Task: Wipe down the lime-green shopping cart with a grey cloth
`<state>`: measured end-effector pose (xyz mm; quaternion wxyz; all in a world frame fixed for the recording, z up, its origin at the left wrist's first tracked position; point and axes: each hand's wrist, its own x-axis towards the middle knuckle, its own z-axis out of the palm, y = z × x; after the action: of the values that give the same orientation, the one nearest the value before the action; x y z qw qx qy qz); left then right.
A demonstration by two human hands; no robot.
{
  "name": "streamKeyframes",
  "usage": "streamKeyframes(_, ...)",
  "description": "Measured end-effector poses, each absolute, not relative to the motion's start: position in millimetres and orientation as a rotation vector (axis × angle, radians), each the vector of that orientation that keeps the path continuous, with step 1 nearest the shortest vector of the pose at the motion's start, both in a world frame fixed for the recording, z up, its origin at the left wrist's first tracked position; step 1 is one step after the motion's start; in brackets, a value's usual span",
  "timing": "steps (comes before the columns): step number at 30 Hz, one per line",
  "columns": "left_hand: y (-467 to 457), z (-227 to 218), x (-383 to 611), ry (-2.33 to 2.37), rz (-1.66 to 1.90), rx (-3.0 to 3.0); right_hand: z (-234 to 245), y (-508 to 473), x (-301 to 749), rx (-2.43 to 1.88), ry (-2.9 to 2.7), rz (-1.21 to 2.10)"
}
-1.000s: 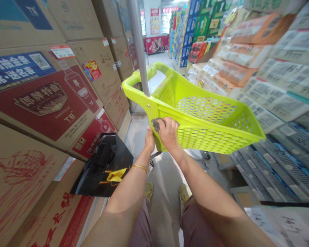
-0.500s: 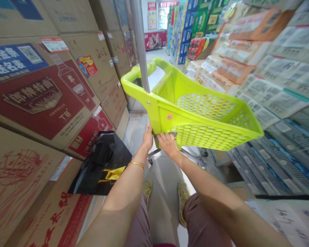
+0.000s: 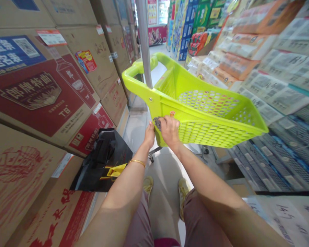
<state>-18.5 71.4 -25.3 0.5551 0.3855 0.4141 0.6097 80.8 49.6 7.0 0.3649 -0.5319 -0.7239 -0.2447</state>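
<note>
A lime-green plastic shopping cart (image 3: 208, 113) stands in front of me, its basket to the right and its handle at the upper left. My right hand (image 3: 170, 129) is closed on a grey, crumpled cloth (image 3: 158, 122) and presses it to the cart's side panel, just under a small orange sticker (image 3: 172, 113). Most of the cloth is hidden under the fingers. With a gold bangle on its wrist, my left hand (image 3: 149, 134) grips the edge of the same panel, thumb up; its fingers are out of sight behind the edge.
Stacked cardboard cartons (image 3: 36, 92) line the left side. A black bag (image 3: 103, 164) with a yellow part leans against them, near my left forearm. Packaged goods (image 3: 270, 65) rise on the right. A grey metal pole (image 3: 144, 41) stands up from the cart's handle end.
My right hand has moved up the panel with the grey cloth, from the lower edge to just below the sticker. My left hand keeps its grip. The view has shifted slightly.
</note>
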Motion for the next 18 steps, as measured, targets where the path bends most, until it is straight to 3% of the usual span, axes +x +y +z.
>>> streamKeyframes(11, 63.5, -11.9, -16.6, 1.132, 1.435, 0.912, -35.6, 31.9, 91.9, -1.311, -2.135, -0.699)
streamKeyframes(18, 60.9, -8.6, -14.1, 1.190, 1.436, 0.948, -21.7, 36.2, 91.9, -1.306, -2.099, -0.670)
